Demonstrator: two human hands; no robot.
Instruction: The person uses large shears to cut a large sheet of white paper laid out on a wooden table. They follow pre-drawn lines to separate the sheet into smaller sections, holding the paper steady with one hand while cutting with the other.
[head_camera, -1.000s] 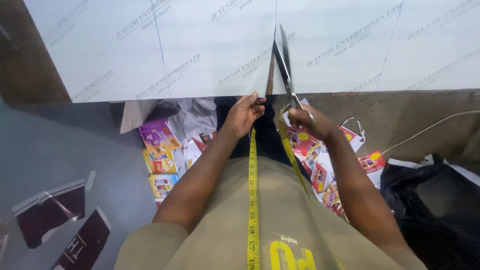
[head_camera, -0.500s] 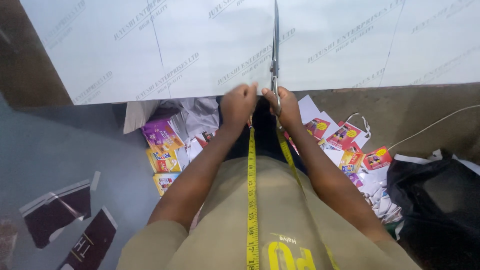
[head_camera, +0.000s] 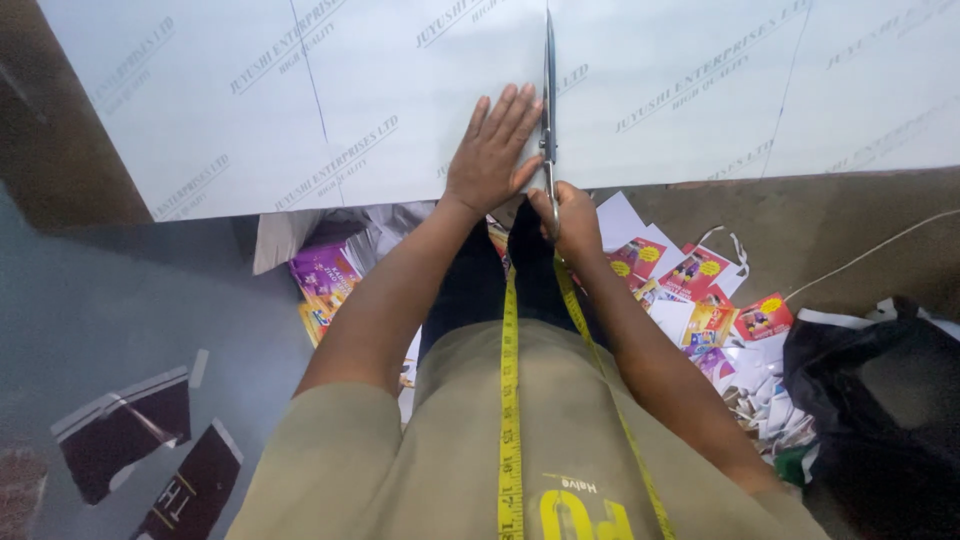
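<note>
Left hand (head_camera: 492, 150) flat, fingers spread, pressing large white printed sheet (head_camera: 300, 90); right hand (head_camera: 566, 215) grasping long steel scissors (head_camera: 549, 90), blades lying on sheet.

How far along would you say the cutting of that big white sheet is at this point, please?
Done: the scissors have entered the white sheet from its near edge, closed along a straight cut line. In hand: the right hand grips the scissor handles while the left hand lies flat on the sheet beside the blades. Left: the blade tips reach the picture's top edge, so how much sheet lies beyond cannot be told.
</note>
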